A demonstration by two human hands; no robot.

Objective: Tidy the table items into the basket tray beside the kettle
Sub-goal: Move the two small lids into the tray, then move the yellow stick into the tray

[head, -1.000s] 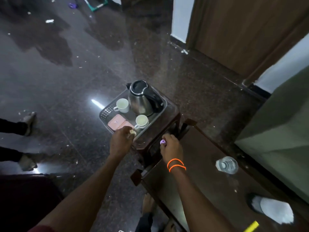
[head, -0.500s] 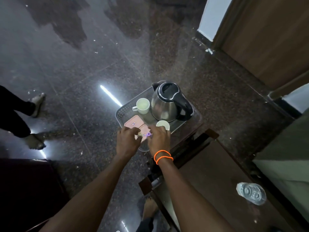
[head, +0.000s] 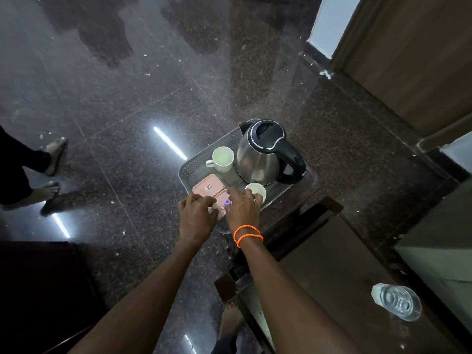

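Now left grip [head: 195,213] pinches pale item; right grip [head: 242,204] pinches purple piece [head: 226,203]; axis unclear.

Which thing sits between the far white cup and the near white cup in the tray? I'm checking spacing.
In the head view, bare grey tray floor lies between the far white cup and the near white cup; the steel kettle stands beside that gap.

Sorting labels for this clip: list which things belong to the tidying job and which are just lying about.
Job: basket tray, kettle, purple item in right hand, small pale item in left hand.
Lying about: water bottle, orange wristbands.
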